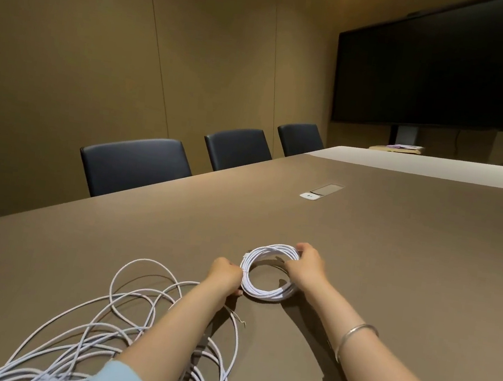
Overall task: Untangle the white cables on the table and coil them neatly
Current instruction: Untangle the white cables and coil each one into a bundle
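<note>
1. Gripping opposite sides of one finished coil, both hands have their fingers curled round the bundled strands: the left hand pinches the near-left edge, the right hand holds the far-right edge.
2. That coil lies on or just above the brown worktop, in front of the person and slightly right of centre; whether it fully touches the surface I cannot tell.
3. A silver bracelet sits on the right forearm, and pale blue sleeves cover both upper arms.
4. Near the left forearm, a loose tangle of white cable spreads across the worktop toward the near-left edge, its loops crossing one another many times.
5. Thin, light and limp is how this cable looks, so the coil will likely spring apart if either side is let go; holding it across all strands at once seems safest.
6. For the tangle, a free end is probably the best place to take hold, drawing it out gently, since hard pulling may tighten the crossings.
7. Farther off stand dark chairs, a socket panel set in the worktop, and a large dark screen.
</note>
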`<state>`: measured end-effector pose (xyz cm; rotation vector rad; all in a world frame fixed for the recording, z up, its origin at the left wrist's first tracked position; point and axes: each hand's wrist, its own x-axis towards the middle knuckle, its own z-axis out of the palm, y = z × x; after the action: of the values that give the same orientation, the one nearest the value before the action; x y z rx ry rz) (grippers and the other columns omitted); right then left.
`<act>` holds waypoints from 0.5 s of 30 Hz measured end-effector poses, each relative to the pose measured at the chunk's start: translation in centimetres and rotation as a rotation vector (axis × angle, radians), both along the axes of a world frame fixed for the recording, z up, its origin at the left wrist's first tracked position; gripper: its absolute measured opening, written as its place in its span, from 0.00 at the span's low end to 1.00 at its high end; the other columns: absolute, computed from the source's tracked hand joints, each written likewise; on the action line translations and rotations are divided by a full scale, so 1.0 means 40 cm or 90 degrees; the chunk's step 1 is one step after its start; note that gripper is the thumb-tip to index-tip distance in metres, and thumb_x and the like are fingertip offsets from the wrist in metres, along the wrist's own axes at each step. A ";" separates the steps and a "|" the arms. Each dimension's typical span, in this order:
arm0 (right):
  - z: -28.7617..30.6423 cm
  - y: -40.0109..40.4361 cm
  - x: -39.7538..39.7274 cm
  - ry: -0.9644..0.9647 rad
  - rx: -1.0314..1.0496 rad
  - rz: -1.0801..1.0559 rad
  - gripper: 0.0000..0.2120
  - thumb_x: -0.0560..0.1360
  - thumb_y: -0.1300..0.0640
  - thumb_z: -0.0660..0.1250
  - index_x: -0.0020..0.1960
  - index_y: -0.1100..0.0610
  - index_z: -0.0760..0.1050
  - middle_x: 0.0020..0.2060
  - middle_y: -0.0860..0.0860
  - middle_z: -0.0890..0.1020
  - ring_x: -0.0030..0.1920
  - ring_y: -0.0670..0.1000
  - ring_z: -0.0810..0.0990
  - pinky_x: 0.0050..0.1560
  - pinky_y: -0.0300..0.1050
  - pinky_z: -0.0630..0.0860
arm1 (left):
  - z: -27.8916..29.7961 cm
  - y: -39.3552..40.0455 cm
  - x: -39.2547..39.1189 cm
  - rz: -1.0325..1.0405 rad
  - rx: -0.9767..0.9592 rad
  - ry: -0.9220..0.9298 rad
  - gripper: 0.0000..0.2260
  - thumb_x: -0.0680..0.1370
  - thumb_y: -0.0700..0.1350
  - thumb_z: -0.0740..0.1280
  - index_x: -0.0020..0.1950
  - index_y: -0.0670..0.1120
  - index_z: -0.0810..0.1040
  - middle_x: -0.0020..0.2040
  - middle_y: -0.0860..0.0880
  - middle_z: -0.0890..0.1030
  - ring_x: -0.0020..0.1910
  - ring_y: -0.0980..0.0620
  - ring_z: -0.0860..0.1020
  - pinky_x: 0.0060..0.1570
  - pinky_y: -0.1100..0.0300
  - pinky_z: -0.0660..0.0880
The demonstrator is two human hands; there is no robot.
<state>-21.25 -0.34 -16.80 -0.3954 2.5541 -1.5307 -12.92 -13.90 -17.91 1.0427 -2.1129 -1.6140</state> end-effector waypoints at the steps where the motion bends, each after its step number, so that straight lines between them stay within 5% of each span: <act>1: -0.005 -0.011 -0.009 -0.001 0.009 0.008 0.22 0.75 0.67 0.60 0.69 0.61 0.69 0.65 0.58 0.75 0.66 0.58 0.72 0.63 0.45 0.68 | -0.003 -0.006 -0.009 0.008 0.010 -0.002 0.08 0.76 0.34 0.58 0.49 0.36 0.77 0.38 0.40 0.77 0.32 0.44 0.75 0.45 0.50 0.81; 6: -0.044 -0.031 -0.035 -0.009 0.007 -0.018 0.24 0.74 0.69 0.57 0.70 0.62 0.67 0.69 0.59 0.71 0.69 0.59 0.70 0.68 0.49 0.67 | 0.005 -0.031 -0.010 0.024 0.000 0.006 0.08 0.74 0.32 0.56 0.42 0.38 0.74 0.32 0.38 0.74 0.32 0.45 0.72 0.44 0.52 0.76; 9: -0.061 -0.039 -0.014 0.112 0.040 -0.042 0.20 0.73 0.67 0.60 0.65 0.61 0.72 0.65 0.59 0.72 0.67 0.59 0.68 0.67 0.47 0.64 | 0.018 -0.057 0.017 0.012 -0.048 0.006 0.09 0.73 0.31 0.56 0.42 0.38 0.75 0.33 0.36 0.71 0.34 0.46 0.69 0.40 0.54 0.68; 12: -0.051 -0.054 0.042 0.254 0.073 0.030 0.10 0.72 0.62 0.65 0.51 0.56 0.81 0.51 0.53 0.80 0.55 0.55 0.75 0.57 0.48 0.71 | 0.046 -0.066 0.073 -0.009 -0.069 0.016 0.13 0.76 0.30 0.59 0.39 0.44 0.74 0.34 0.44 0.75 0.31 0.48 0.72 0.34 0.62 0.69; 15: -0.048 -0.071 0.113 0.207 0.123 0.226 0.04 0.70 0.57 0.68 0.41 0.54 0.82 0.38 0.50 0.83 0.41 0.49 0.78 0.44 0.41 0.72 | 0.053 -0.068 0.148 -0.054 -0.090 0.018 0.14 0.77 0.28 0.59 0.38 0.44 0.76 0.37 0.45 0.78 0.33 0.51 0.75 0.30 0.66 0.71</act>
<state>-16.73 -3.20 -18.72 -1.0802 2.6386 -1.1605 -6.99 -16.63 -15.78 0.8925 -2.2437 -1.4811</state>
